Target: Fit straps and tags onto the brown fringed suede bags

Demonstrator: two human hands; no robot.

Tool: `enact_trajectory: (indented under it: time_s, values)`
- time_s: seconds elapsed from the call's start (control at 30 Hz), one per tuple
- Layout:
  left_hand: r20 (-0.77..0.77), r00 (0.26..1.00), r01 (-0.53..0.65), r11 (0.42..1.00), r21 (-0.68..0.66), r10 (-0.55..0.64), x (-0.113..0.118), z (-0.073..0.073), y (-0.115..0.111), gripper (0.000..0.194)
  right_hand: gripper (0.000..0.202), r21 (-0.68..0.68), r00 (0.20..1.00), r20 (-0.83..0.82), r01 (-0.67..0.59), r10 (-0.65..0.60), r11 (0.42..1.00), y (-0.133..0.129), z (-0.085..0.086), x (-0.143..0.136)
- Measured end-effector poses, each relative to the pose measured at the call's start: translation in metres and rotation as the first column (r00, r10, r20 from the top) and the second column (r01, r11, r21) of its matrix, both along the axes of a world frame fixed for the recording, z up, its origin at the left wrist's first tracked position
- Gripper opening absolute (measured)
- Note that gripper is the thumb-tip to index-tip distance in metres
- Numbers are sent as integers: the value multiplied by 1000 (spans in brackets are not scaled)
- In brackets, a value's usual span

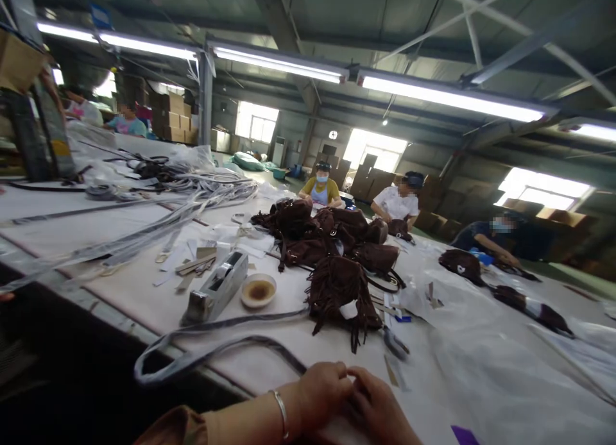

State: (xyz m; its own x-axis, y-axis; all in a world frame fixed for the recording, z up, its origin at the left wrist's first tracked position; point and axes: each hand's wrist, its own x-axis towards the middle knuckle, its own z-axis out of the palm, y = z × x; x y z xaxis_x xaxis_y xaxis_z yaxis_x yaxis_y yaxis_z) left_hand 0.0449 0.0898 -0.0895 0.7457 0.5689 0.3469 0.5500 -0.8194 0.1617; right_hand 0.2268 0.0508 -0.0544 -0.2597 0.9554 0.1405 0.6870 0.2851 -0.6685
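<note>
Close in front of me, my left hand (pixel 321 394), with a silver bangle at the wrist, is closed around the end of a dark bag strap (pixel 276 345). Clear plastic wraps part of this strap, which loops out to the left and runs back to a brown fringed bag (pixel 339 288). Fingertips meeting the left hand's, my right hand (pixel 382 410) is curled shut. Something dark shows between the hands, but what the right fingers hold is hidden. Pliers (pixel 396 344) lie just beyond, beside the bag.
More brown bags (pixel 346 227) are heaped behind the fringed one. Left of it stand a small bowl (pixel 258 291) of brown liquid and a tape dispenser (pixel 219 288). Plastic-wrapped straps (pixel 212 195) pile up at the left. Several co-workers sit around the white table (pixel 129 297).
</note>
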Motion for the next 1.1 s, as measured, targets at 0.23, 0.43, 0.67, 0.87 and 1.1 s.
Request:
enact_trajectory:
  time_s: [0.23,0.43,0.67,0.87,1.1]
  values:
    - [-98,992,87,993,81,-79,-5,10,-7,16,33,-54,983,-115,140,-146,989,-17,4,12]
    - [-139,986,-112,983,-146,92,17,44,-20,20,50,-92,839,251,516,-482,851,-28,12,-2]
    - [-151,968,-233,945,-231,202,30,46,-28,25,38,-138,820,465,440,-334,887,-4,25,-14]
    - [-179,977,88,980,-180,-120,-13,65,-7,26,21,-178,827,527,332,-196,926,14,38,-16]
    - [-232,972,17,994,-111,-42,-13,54,2,23,27,-126,791,569,354,-224,927,24,36,-30]
